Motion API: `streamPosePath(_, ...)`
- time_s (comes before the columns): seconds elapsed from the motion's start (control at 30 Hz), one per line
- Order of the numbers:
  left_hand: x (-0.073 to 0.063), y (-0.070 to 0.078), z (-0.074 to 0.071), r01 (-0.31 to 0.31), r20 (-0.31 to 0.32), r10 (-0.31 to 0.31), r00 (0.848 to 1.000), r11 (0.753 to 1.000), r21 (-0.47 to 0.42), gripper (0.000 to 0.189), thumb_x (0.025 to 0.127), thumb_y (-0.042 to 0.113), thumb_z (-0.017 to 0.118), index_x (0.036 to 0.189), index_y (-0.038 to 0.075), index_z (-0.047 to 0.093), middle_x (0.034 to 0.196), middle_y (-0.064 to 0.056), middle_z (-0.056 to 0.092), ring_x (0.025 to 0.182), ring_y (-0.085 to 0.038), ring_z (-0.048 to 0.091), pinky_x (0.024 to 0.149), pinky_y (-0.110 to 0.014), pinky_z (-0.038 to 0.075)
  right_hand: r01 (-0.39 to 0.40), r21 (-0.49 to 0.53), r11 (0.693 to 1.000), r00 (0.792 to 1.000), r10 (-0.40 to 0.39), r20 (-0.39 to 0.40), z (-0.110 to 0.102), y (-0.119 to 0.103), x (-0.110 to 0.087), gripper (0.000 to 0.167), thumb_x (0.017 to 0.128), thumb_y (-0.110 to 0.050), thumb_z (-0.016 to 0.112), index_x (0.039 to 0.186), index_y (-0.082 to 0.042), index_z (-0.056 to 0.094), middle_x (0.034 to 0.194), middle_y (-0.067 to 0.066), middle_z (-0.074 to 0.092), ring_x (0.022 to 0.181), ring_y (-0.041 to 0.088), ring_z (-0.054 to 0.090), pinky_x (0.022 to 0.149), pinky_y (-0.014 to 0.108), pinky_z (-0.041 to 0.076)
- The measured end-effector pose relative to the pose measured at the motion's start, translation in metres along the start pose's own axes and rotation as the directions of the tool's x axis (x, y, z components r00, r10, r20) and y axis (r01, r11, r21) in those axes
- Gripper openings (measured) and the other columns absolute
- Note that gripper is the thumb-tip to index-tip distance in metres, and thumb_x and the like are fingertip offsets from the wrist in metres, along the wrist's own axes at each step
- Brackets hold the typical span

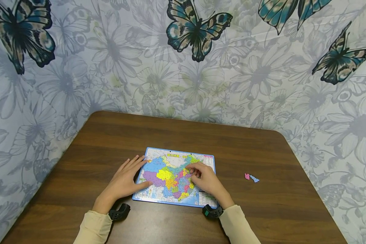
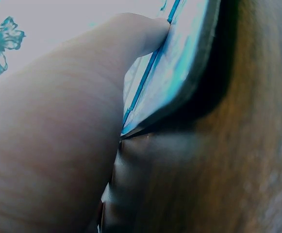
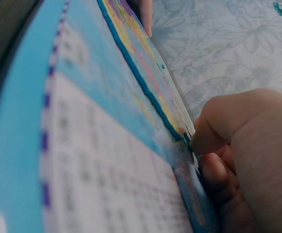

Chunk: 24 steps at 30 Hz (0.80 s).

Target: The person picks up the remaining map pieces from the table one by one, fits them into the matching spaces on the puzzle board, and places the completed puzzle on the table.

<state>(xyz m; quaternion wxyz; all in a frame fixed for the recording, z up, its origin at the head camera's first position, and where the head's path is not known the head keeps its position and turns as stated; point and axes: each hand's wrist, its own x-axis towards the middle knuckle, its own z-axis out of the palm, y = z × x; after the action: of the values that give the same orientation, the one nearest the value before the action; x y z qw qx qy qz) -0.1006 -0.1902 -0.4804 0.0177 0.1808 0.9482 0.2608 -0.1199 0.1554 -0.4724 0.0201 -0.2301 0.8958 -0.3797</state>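
Loose pieces (image 1: 254, 178) lie right of map board (image 1: 154, 155), nearer my right fingers (image 1: 195, 165): curled, cannot tell if pinching. My left fingers (image 1: 138, 165) apart, touching board's left edge.

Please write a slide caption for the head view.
Left hand on a map puzzle, right hand over it, two loose pieces on the brown table.
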Motion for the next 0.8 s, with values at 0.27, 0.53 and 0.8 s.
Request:
streamPosePath(0.27,0.0015,0.0005,-0.0009,-0.002,-0.005,0.002,1.000,1.000,0.001,0.094,0.084,0.065,0.074,0.156,0.012,0.046,0.165,-0.010,0.038,0.156,-0.035,0.027,0.127,-0.057,0.014,0.013,-0.010,1.000,1.000,-0.013,-0.020,0.0002,0.0008,0.0008,0.023,0.095,-0.008,0.069,0.116,-0.016,0.076,0.091,-0.010,0.063,0.075,0.006,0.054,0.067,0.022,0.051)
streamPosePath(0.53,0.0023,0.0004,-0.0002,-0.009,-0.009,0.009,1.000,1.000,0.007,0.095,0.084,0.066,0.073,0.157,0.012,0.045,0.166,-0.009,0.038,0.156,-0.034,0.027,0.127,-0.057,0.014,0.016,-0.016,1.000,1.000,-0.016,-0.008,-0.0009,0.0012,0.0012,0.022,0.096,-0.010,0.069,0.116,-0.015,0.075,0.092,-0.010,0.064,0.075,0.006,0.054,0.068,0.022,0.051)
streamPosePath(0.8,0.0009,0.0004,0.0014,-0.008,-0.009,0.008,1.000,1.000,0.010,0.094,0.085,0.067,0.072,0.156,0.012,0.046,0.166,-0.009,0.038,0.156,-0.034,0.027,0.127,-0.058,0.014,0.026,0.006,1.000,0.999,-0.027,0.047,-0.0052,-0.0021,-0.0002,0.020,0.097,-0.013,0.071,0.116,-0.015,0.075,0.099,-0.009,0.068,0.078,0.007,0.056,0.071,0.022,0.052)
